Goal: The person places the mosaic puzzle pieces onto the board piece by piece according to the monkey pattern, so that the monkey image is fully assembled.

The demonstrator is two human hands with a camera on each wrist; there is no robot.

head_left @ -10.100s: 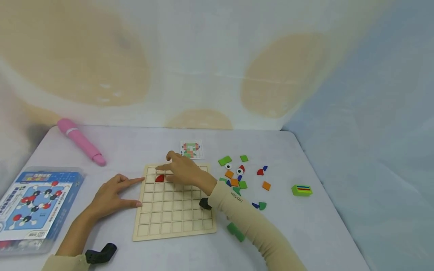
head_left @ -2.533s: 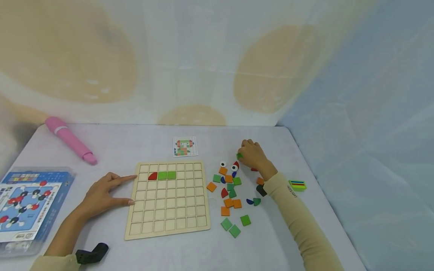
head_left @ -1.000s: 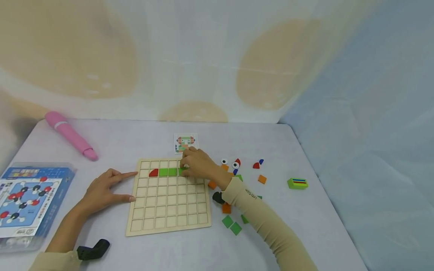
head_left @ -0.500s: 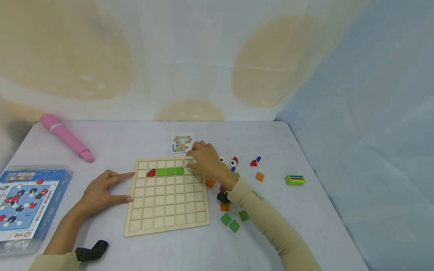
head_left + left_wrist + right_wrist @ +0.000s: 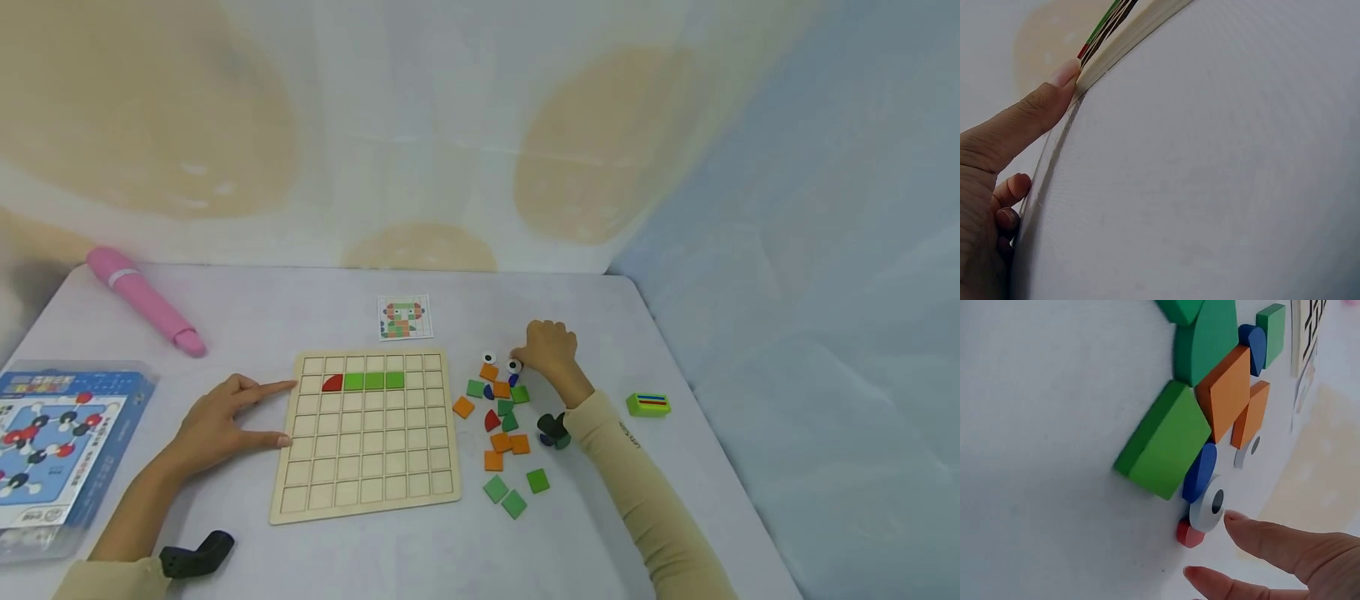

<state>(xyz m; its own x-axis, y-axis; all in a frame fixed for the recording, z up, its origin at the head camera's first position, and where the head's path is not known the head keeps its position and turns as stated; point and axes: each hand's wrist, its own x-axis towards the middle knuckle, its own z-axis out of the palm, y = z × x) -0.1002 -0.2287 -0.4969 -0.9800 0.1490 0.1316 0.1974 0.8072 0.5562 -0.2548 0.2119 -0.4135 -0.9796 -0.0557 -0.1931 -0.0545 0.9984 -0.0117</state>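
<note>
Head view: the left hand [image 5: 212, 425] is touching the left edge of a grid board [image 5: 367, 442], fingers spread; the right hand [image 5: 551, 350] is hovering, fingers apart, beside an eye disc [image 5: 513, 366] on the table [image 5: 615, 517].

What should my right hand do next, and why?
Probably pinch the red piece by the eye disc: your right hand is close to it, fingertips apart, and the card seems to show a row red at both ends, but the board has red only at left.

The grid-patterned board [image 5: 363, 451] is beige, its wedge [image 5: 332, 383] red, its three tiles [image 5: 373, 381] green
</note>
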